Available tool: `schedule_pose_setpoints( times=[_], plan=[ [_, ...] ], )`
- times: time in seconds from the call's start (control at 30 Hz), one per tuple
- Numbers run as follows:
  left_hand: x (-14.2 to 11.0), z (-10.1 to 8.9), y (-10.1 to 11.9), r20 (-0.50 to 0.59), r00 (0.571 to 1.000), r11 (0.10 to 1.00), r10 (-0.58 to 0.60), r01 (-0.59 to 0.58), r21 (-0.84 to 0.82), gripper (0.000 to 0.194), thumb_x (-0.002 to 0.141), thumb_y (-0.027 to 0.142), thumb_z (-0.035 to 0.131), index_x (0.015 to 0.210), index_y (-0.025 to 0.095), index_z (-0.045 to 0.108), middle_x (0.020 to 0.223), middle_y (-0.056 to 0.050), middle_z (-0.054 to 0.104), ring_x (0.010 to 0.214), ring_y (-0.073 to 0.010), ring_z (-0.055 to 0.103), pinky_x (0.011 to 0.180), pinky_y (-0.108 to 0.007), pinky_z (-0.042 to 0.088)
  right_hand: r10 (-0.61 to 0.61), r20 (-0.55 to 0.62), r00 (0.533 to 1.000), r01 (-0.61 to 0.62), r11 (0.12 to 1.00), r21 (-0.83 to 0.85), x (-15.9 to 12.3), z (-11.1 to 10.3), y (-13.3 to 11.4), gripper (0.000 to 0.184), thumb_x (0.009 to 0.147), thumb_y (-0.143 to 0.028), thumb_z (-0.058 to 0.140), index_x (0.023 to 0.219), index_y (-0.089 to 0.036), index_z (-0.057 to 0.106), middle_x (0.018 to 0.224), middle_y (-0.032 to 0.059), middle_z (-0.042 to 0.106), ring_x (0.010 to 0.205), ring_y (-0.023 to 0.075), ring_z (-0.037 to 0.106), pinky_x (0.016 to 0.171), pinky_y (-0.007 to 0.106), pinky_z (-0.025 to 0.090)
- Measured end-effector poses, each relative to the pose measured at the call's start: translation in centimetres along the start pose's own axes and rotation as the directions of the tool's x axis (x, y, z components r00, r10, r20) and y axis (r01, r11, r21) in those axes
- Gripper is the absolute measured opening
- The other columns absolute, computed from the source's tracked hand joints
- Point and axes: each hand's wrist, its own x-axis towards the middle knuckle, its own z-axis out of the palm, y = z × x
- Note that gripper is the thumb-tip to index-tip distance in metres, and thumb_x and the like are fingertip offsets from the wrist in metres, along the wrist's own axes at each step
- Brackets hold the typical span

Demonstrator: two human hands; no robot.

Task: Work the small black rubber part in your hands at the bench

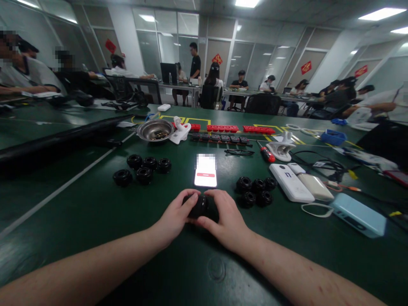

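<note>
Close to the table's front, my left hand (pixel 177 216) is closed on a black toy wheel (pixel 199 207), its thumb lying across the top. My right hand (pixel 228 219) curls around the right side of the same wheel, thumb low and fingers at the far side; the fingers partly hide the wheel. Several similar black wheels (pixel 145 174) stand in a cluster to the left, and another group of wheels (pixel 258 185) sits to the right. Just beyond my hands lies a phone (pixel 205 180) with its screen lit.
Farther back are a metal bowl (pixel 155 131) with small parts, red strips (pixel 222 128), a black strip (pixel 219 139) and a screwdriver (pixel 267 154). At right lie a white power bank (pixel 291 182), a light-blue box (pixel 358 216) and cables. People sit at other tables behind.
</note>
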Motion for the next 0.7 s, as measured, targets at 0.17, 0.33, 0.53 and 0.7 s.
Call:
schedule_pose_setpoints(
  times=[0.17, 0.33, 0.53, 0.7],
  plan=[
    [0.08, 0.01, 0.18, 0.004, 0.999, 0.999, -0.036, 0.036, 0.022, 0.027, 0.074, 0.040, 0.048, 0.090, 0.018, 0.047, 0.083, -0.002, 0.051, 0.070, -0.0147, 0.054, 0.055, -0.026, 0.048, -0.017, 0.031, 0.999, 0.016, 0.999, 0.031, 0.08, 0.06, 0.31, 0.021, 0.076, -0.033, 0.055, 0.089, -0.017, 0.051, 0.086, 0.0053, 0.053, 0.084, 0.0206, 0.047, 0.073, 0.036, 0.040],
    [0.48, -0.31, -0.05, 0.025, 1.000, 0.999, -0.017, 0.018, -0.033, 0.024, 0.075, 0.038, 0.048, 0.088, 0.017, 0.048, 0.085, -0.003, 0.051, 0.076, -0.0165, 0.054, 0.058, -0.027, 0.048, -0.120, 0.035, 0.992, 0.117, 0.989, 0.088, -0.06, -0.07, 0.14, 0.044, 0.072, -0.017, 0.057, 0.113, -0.024, 0.042, 0.103, 0.0053, 0.048, 0.096, 0.0202, 0.043, 0.082, 0.037, 0.038],
    [0.24, -0.15, -0.09, -0.017, 1.000, 0.997, -0.009, 0.008, -0.082, 0.025, 0.076, 0.034, 0.048, 0.095, 0.019, 0.044, 0.090, -0.004, 0.051, 0.074, -0.0159, 0.058, 0.060, -0.028, 0.048, -0.026, -0.001, 1.000, 0.026, 0.997, 0.074, -0.14, 0.20, 0.47, 0.053, 0.072, -0.029, 0.059, 0.119, -0.020, 0.037, 0.106, 0.0079, 0.050, 0.097, 0.0217, 0.045, 0.083, 0.040, 0.038],
    [0.12, -0.02, 0.05, 0.013, 1.000, 0.999, -0.013, 0.013, -0.047, 0.026, 0.071, 0.031, 0.054, 0.093, 0.019, 0.046, 0.090, -0.003, 0.051, 0.081, -0.0172, 0.056, 0.067, -0.031, 0.050, -0.013, 0.004, 1.000, 0.013, 0.999, 0.050, -0.04, 0.14, 0.57, 0.026, 0.076, -0.029, 0.055, 0.099, -0.018, 0.052, 0.089, 0.0060, 0.056, 0.084, 0.0203, 0.050, 0.074, 0.037, 0.042]
  ],
)
